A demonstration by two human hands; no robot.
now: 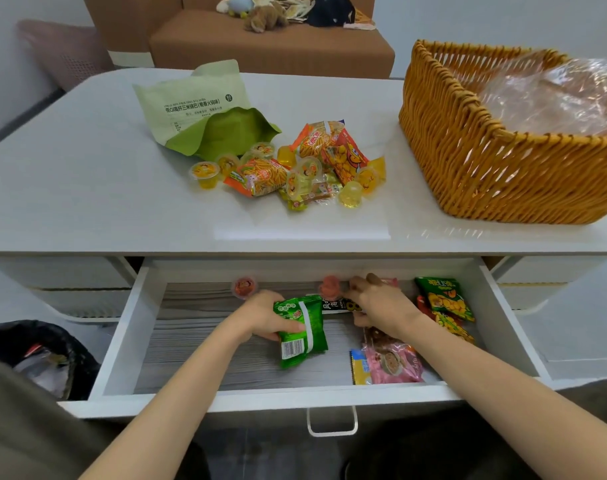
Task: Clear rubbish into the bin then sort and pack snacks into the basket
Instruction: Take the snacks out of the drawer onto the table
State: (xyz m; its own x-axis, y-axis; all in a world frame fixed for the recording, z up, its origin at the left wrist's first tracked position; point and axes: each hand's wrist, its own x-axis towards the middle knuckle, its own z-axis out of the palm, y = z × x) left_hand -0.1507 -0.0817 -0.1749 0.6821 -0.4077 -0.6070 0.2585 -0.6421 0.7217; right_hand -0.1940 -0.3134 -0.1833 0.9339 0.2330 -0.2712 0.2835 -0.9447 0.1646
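Packets (444, 303) crowd drawer (116, 344) beside gripped green packet (303, 329).

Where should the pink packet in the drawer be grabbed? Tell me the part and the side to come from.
Pinch the pink packet by its near edge, coming down from the front of the drawer. It lies flat on its floor, so a thin free edge is likely the easiest hold.

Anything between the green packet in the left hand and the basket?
The right hand reaches into the drawer just right of the green packet, on the basket side. The tabletop edge lies between too.
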